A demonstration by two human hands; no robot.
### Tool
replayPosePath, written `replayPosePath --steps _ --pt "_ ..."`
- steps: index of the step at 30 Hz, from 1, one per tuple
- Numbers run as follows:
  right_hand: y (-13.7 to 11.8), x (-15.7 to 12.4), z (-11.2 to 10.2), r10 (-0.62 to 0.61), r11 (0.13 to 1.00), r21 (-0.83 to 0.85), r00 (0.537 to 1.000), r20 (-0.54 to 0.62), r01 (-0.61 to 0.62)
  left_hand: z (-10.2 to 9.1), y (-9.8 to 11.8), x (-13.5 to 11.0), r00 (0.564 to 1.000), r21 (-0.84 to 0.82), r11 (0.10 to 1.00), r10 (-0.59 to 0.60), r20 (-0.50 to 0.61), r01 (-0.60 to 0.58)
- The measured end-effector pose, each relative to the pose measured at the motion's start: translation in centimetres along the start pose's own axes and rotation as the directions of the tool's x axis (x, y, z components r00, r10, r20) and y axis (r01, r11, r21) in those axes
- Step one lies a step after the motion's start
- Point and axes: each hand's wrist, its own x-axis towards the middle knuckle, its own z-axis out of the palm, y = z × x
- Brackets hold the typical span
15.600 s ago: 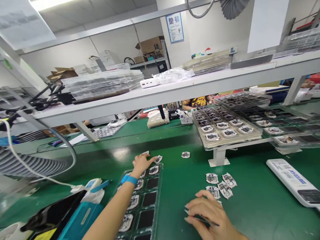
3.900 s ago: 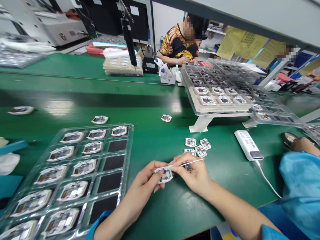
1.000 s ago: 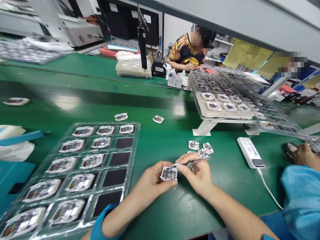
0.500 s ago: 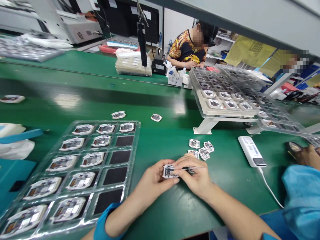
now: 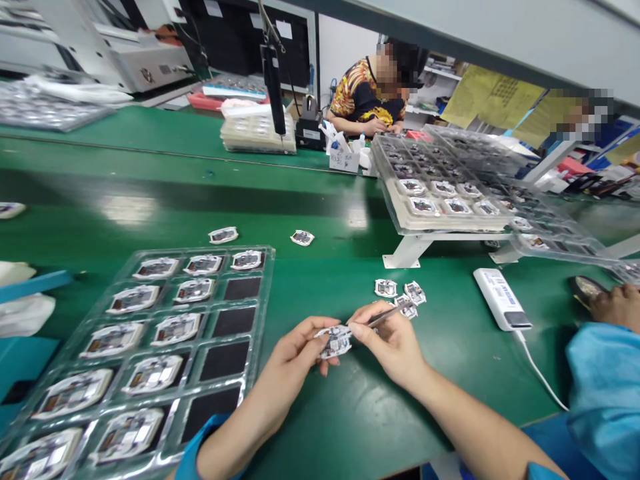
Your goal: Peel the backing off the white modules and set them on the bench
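Between the thumb and fingers of my left hand (image 5: pixel 296 350) is a small white-framed circuit board assembly (image 5: pixel 336 342), its components facing up. My right hand (image 5: pixel 387 340) pinches slim metal tweezers (image 5: pixel 384 316). Its thumb and fingertips are at the assembly's right edge, and the tweezers' far end points up and right. Just beyond that hand lie several loose assemblies (image 5: pixel 385 288), partly hidden by it. Left of my left hand, a clear plastic tray (image 5: pixel 265 293) holds similar assemblies in its compartments; several in the right column show bare dark pads.
Two more assemblies (image 5: pixel 303 237) lie behind the tray. Stacked trays (image 5: pixel 450 223) sit on a white stand at the right. A white cabled device (image 5: pixel 501 299) rests near a co-worker's blue sleeve (image 5: pixel 605 393). An electric screwdriver (image 5: pixel 273 90) hangs above the bench; another person sits beyond.
My left hand has turned the assembly, so more of its component side shows. My right hand has shifted its hold, and the tweezers now slant up and right. The view has moved slightly.
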Motion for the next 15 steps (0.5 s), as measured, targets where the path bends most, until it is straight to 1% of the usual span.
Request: replayPosePath --steps 3,5,7,12,15 --pt "-0.01 0.39 -0.24 0.103 0.994 0.033 0.995 -0.006 -0.103 0.16 0.17 -0.01 1.0 -0.004 1.0 -0.016 -0.003 0.016" --pt "-0.06 0.59 -0.36 0.137 0.99 0.047 0.991 -0.012 -0.136 0.28 0.23 0.03 1.0 0.004 1.0 -0.026 -0.011 0.026" --pt "-0.11 0.67 -0.38 0.139 0.989 0.061 0.99 -0.027 -0.137 0.36 0.25 0.1 1.0 0.019 0.999 -0.026 -0.018 0.026" --pt "-0.13 0.51 -0.13 0.089 0.995 0.051 0.99 -0.111 -0.084 0.35 0.17 0.21 1.0 0.062 0.998 -0.008 -0.021 0.009" --pt "-0.06 0.45 -0.05 0.096 0.995 0.042 0.99 -0.107 -0.092 0.38 0.11 0.18 1.0 0.076 0.997 0.01 -0.012 -0.009"
